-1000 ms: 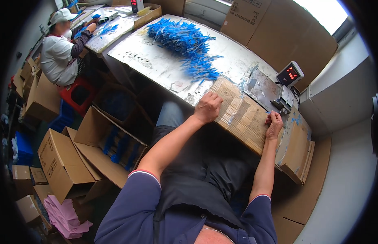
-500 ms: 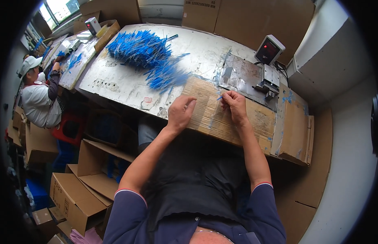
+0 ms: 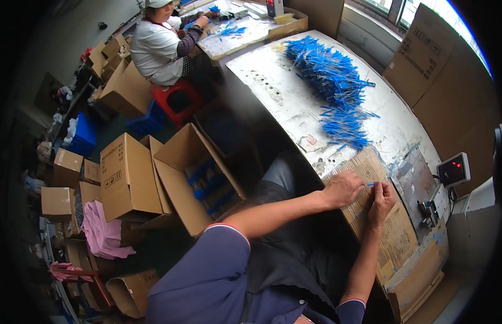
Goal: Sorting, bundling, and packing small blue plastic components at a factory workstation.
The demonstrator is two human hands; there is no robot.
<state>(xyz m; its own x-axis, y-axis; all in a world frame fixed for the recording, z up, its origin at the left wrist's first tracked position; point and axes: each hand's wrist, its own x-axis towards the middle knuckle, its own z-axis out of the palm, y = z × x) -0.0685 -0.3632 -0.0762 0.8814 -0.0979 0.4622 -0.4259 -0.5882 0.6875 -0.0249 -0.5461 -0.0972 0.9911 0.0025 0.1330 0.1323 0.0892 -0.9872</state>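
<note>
My right hand point(image 3: 381, 201) pinches a thin blue strip point(image 3: 371, 184) between thumb and fingertips, above a flattened cardboard sheet point(image 3: 400, 233) on the bench. Just to the left, my left hand point(image 3: 344, 190) is open with loosely bent fingers. Its fingertips come close to the strip's free end; whether they touch it I cannot make out. Beyond both hands, a large heap of thin blue and clear strips point(image 3: 337, 81) lies on the white bench point(image 3: 262, 89), with a smaller bunch spread at its near end.
Right of the cardboard are a metal plate point(image 3: 415, 181), a small clamp-like fixture point(image 3: 428, 213) and a box with a red display point(image 3: 454, 169). A co-worker point(image 3: 156, 51) sits at another table on a red stool point(image 3: 178, 100). Open cartons point(image 3: 194, 178) stand on the floor at left.
The view has swung left, bringing more floor cartons and the co-worker into sight. My left hand has come closer to my right, which still pinches the blue strip.
</note>
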